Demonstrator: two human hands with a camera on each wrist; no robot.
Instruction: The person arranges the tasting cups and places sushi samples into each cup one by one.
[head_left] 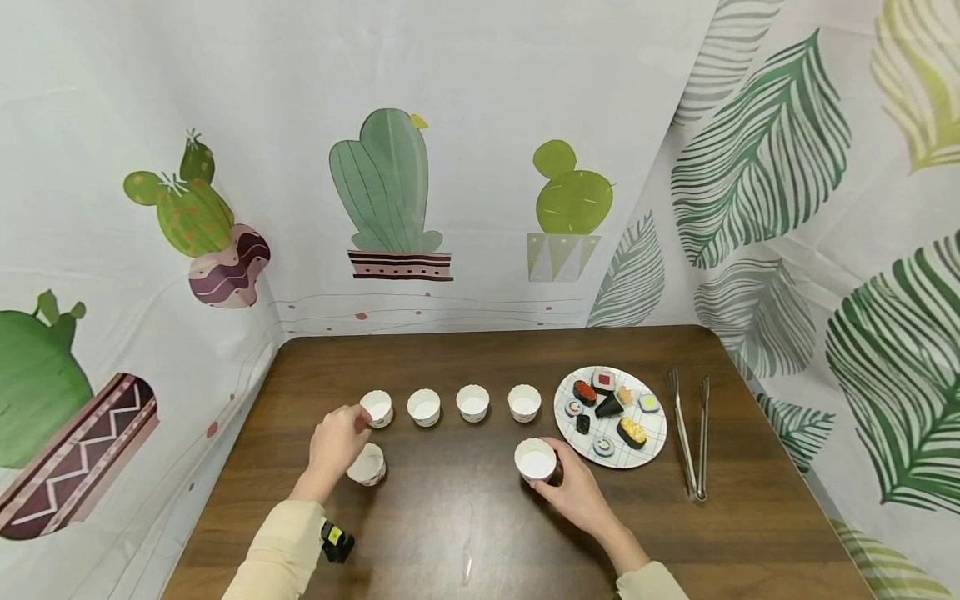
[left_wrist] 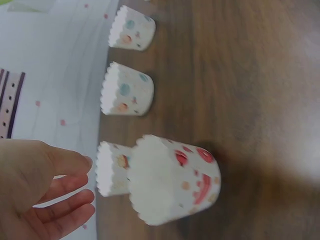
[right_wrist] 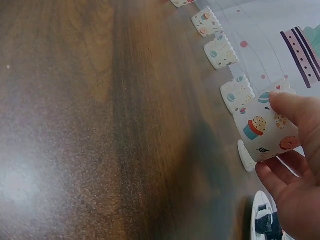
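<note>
My right hand (head_left: 576, 492) grips a white paper baking cup (head_left: 536, 460) by its side, thumb on one side and fingers on the other. Printed cupcakes show on that cup (right_wrist: 264, 127) in the right wrist view. My left hand (head_left: 337, 442), fingers loosely bent with nothing between them, hovers at the left by two more cups. One is the front left cup (head_left: 367, 467), which has red prints (left_wrist: 195, 182); the other is the leftmost cup (head_left: 377, 408) of the back row. In the left wrist view the fingertips (left_wrist: 86, 196) are apart from both.
Three further cups, including a middle one (head_left: 472, 403), continue the back row. On the right stand a round checked plate (head_left: 622, 457) with several sushi pieces and metal tongs (head_left: 682, 442). A small black object with a yellow mark (head_left: 337, 546) lies beside the left sleeve.
</note>
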